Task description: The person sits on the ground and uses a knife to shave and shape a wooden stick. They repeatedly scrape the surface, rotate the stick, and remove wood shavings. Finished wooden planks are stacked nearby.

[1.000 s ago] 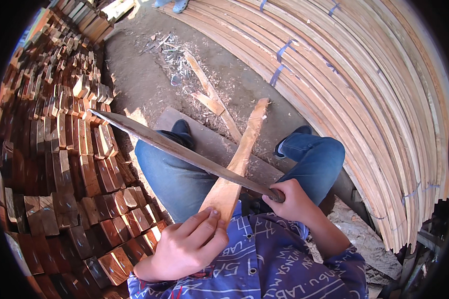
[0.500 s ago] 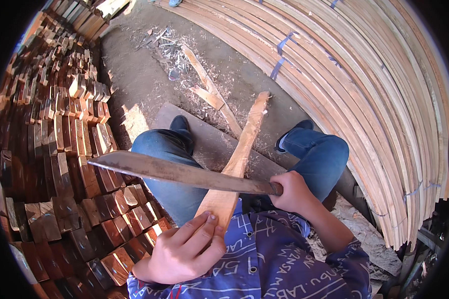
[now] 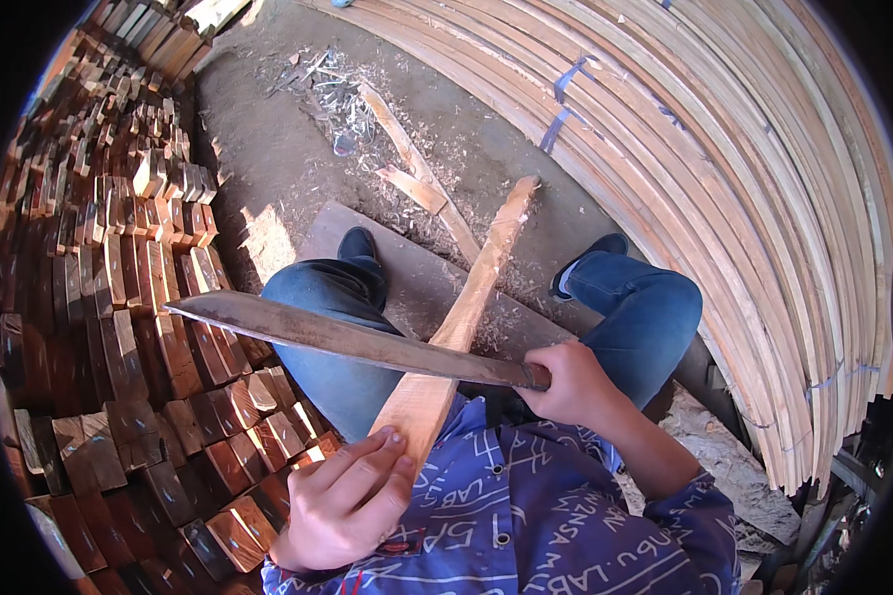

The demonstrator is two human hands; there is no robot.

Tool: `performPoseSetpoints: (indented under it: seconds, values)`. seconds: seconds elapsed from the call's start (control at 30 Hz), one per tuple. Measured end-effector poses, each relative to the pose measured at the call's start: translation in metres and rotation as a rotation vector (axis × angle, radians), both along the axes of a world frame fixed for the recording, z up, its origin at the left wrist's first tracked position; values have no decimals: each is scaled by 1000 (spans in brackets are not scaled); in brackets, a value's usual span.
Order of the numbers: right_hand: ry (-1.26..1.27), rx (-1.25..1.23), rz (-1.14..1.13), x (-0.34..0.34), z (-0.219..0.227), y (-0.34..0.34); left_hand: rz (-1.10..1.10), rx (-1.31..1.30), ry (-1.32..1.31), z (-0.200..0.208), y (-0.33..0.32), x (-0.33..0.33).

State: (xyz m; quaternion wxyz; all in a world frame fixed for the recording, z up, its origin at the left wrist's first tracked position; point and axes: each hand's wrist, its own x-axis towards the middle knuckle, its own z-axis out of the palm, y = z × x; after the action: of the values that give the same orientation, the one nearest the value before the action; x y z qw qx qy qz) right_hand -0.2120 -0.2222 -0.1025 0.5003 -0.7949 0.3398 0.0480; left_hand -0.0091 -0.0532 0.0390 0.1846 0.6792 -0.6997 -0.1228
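Holding the machete (image 3: 357, 339) by its handle (image 3: 539, 377), right grip (image 3: 571, 382) closed, left grip (image 3: 350, 499) pinching the near end of the pale workpiece (image 3: 466, 315), which slants between the knees (image 3: 670, 293) beneath the machete, an offcut (image 3: 397, 131) lying on the ground (image 3: 293, 178) to its left.

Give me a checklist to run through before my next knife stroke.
1. Right hand grips the long knife at its handle end: ok.
2. Left hand holds the wooden piece at its near end: ok.
3. Left fingers apart from the blade: ok, it crosses farther up the wood.
4. Left leg out from under the blade: not ok, the blade appears to extend over it.
5. Wooden piece's far end firmly supported: cannot tell.
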Motion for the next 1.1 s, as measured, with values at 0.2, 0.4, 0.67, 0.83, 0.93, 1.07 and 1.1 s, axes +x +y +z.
performPoseSetpoints:
  seconds: [0.2, 0.4, 0.67, 0.83, 0.93, 1.07, 1.1]
  values:
    - [-91, -42, -182, 9, -64, 0, 404, -36, 247, -11, 9, 1]
    - [-179, 25, -157, 32, -23, 25, 584, -69, 371, -23, 25, -5]
    - [-5, -51, -168, 26, -55, 17, 586, -45, 362, -21, 26, -11]
    - [-64, 59, -173, 33, -16, 29, 598, -51, 378, -24, 28, -11]
    - [-169, 7, -123, 32, -9, 27, 505, -64, 347, -18, 23, -15]
    - [140, -51, -263, 19, -65, -3, 596, -52, 374, -15, 17, -12]
    - [207, -5, -307, 15, -78, -10, 604, -49, 379, -15, 17, -13]
